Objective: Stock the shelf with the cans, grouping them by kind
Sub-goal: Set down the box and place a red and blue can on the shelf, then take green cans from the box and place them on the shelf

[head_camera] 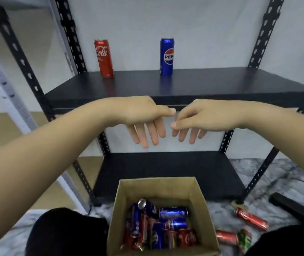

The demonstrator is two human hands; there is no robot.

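Early stage. One red cola can and one blue Pepsi can stand apart on the upper shelf. Most cans remain in the cardboard box; a few lie on the floor. Left hand and right hand hang empty, fingers loose.

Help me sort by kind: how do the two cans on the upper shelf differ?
The left can is red with white Coca-Cola script; the right can is blue with a round Pepsi logo. The red can stands near the shelf's left rear post and leans slightly in this wide view; the blue can stands near the middle. Both are tall, slim, upright and apart.
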